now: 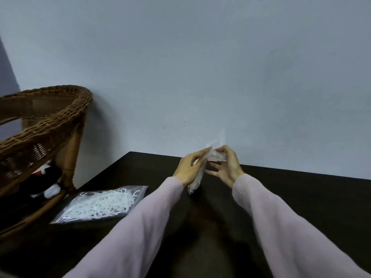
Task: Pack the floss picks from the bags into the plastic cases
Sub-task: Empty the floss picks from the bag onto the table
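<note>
While lifted above the table point(281, 197), left hand point(188, 169) and right hand point(226, 167) each grip, fingers pinched, 1 clear bag point(197, 177).

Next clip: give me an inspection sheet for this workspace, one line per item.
Surface: dark table, set against a wall.
Job's things: flat bag of floss picks lying on the table at left; second clear bag held up over the table; plastic cases: nothing seen.
Clutter: nothing seen.
Grippers: left hand and right hand both pinch the held bag near its top.
Cables: nothing seen.
Surroundings: wicker chair at left, dark items under it; plain grey wall.
</note>
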`<control>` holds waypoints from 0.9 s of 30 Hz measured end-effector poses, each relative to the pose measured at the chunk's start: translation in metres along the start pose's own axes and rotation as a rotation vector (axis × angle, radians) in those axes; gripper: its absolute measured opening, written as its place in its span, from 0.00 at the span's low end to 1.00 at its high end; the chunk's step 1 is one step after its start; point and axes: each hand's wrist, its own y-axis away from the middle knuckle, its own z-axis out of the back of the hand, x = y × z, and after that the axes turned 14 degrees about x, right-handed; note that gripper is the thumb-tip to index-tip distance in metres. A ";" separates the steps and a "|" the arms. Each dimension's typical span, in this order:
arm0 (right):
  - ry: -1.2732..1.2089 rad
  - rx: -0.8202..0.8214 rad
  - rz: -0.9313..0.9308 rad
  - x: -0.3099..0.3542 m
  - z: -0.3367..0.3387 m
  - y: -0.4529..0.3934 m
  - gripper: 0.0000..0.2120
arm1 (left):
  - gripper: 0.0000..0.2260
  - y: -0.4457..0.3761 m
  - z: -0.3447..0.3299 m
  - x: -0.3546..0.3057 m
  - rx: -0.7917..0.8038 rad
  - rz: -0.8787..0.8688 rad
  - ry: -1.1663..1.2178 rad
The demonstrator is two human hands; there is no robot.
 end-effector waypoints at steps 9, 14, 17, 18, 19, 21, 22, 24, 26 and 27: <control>-0.057 -0.083 0.111 0.012 0.091 0.058 0.12 | 0.20 -0.023 -0.095 -0.016 0.120 -0.059 0.067; 0.155 -0.246 -0.028 0.005 0.118 0.082 0.10 | 0.14 -0.023 -0.131 -0.008 0.136 -0.047 0.068; 0.314 -0.281 -0.075 0.001 0.128 0.092 0.10 | 0.12 -0.022 -0.146 0.002 0.121 -0.025 0.012; 0.349 -0.278 -0.093 0.000 0.129 0.095 0.10 | 0.11 -0.021 -0.149 0.004 0.129 -0.018 -0.083; 0.364 -0.261 -0.107 -0.001 0.129 0.098 0.11 | 0.11 -0.019 -0.152 0.005 0.143 -0.009 -0.203; 0.366 -0.230 -0.111 -0.005 0.130 0.104 0.11 | 0.11 -0.015 -0.157 0.005 0.134 -0.016 -0.398; 0.371 -0.223 -0.095 -0.006 0.129 0.107 0.10 | 0.11 -0.013 -0.158 0.005 0.120 -0.023 -0.462; 0.375 -0.223 -0.061 -0.010 0.137 0.113 0.09 | 0.11 -0.011 -0.167 0.005 0.107 -0.038 -0.584; 0.381 -0.214 -0.028 -0.012 0.138 0.118 0.10 | 0.10 -0.007 -0.170 0.006 0.079 -0.067 -0.653; 0.380 -0.205 -0.029 -0.013 0.142 0.119 0.10 | 0.10 -0.006 -0.174 0.007 0.056 -0.098 -0.665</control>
